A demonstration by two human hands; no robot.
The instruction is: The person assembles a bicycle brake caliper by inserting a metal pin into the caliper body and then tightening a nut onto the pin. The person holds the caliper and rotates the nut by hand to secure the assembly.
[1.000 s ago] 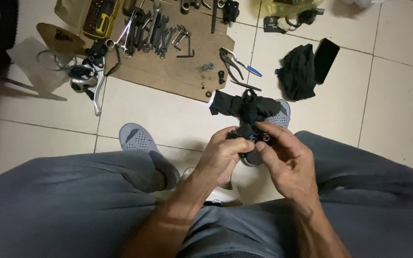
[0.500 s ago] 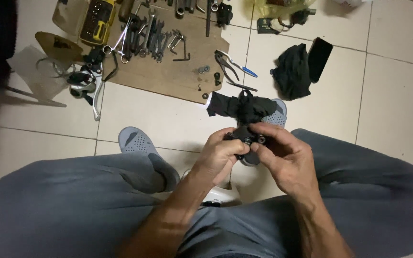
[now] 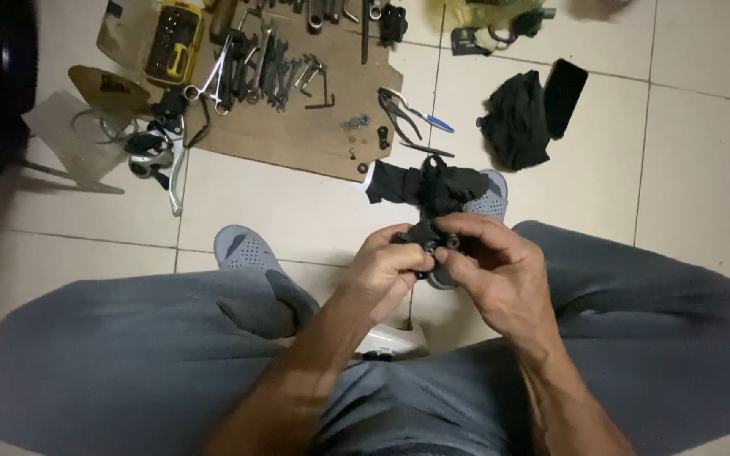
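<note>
**Both hands on a small black part above the lap**

Left hand (image 3: pixel 386 266) and right hand (image 3: pixel 496 270) meet between the knees, fingers of both pinched on a small black part (image 3: pixel 433 243) wrapped in a black rag (image 3: pixel 433 186). Beyond it: a cardboard sheet (image 3: pixel 314 135) with wrenches (image 3: pixel 268 63), pliers (image 3: pixel 399 110). Grey shoe (image 3: pixel 242 249) on the tile.

Grey trousers (image 3: pixel 128 363), grey perforated shoe (image 3: pixel 242 247), black rag (image 3: pixel 514 118), yellow tool case (image 3: pixel 175 40), brown cardboard (image 3: pixel 314 135)
</note>
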